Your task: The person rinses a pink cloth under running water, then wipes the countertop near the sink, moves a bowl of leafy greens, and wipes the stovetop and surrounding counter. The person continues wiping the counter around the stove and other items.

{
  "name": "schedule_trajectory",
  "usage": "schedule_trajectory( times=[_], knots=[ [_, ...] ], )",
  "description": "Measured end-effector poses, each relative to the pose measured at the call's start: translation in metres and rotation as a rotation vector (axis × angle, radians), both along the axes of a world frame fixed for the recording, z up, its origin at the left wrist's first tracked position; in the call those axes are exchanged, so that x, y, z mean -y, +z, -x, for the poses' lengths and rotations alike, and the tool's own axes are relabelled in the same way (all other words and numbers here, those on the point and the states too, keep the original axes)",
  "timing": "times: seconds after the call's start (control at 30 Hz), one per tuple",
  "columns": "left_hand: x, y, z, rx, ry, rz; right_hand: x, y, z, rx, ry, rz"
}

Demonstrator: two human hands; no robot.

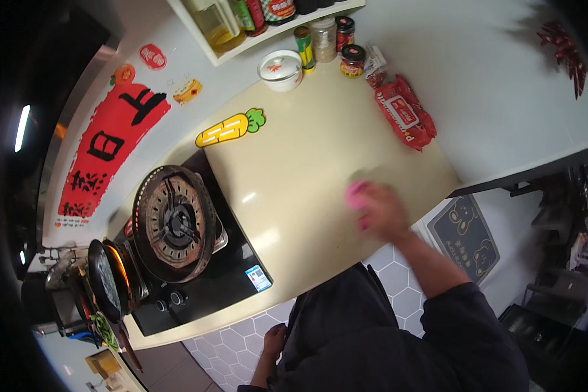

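My right hand (383,209), blurred by motion, grips a bright pink cloth (356,195) on the cream countertop (294,196). The cloth seems bunched under the fingers and lies near the counter's right end. Beside my dark clothing, below the counter's front edge, hangs my left hand (274,339). Its fingers look loosely curled, and whether anything is in them cannot be made out. Nearest to the cloth on the counter is a red wet-wipes packet (405,112), lying by the wall.
A gas stove (235,274) carries a large blackened ring (142,245) around one burner and a frying pan (105,281) at far left. Along the back stand a lidded white bowl (280,73), a green-yellow shaker (304,46) and jars (353,61). A carrot-shaped trivet (230,128) lies behind.
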State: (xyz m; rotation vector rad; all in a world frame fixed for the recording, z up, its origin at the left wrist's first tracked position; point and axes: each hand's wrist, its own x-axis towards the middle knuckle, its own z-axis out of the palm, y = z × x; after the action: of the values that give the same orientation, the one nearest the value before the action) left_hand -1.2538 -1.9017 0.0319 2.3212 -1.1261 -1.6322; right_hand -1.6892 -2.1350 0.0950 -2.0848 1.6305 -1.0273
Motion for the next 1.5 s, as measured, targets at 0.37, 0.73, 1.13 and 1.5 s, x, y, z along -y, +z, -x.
schedule_trajectory(
  times=[0.37, 0.73, 1.13, 1.5],
  knots=[
    [-0.031, -0.006, -0.016, -0.002, 0.033, -0.146, -0.066, -0.025, -0.068, -0.261, 0.065, -0.152],
    [-0.009, -0.011, -0.001, -0.032, -0.018, 0.011, -0.025, 0.009, 0.033, -0.243, -0.426, -0.165],
    [-0.047, -0.047, -0.030, -0.063, 0.116, -0.149, -0.043, 0.012, -0.079, 0.082, 0.063, -0.200],
    [-0.042, -0.015, -0.016, 0.010, 0.119, -0.143, -0.066, -0.005, -0.162, -0.009, 0.342, -0.354]
  ],
)
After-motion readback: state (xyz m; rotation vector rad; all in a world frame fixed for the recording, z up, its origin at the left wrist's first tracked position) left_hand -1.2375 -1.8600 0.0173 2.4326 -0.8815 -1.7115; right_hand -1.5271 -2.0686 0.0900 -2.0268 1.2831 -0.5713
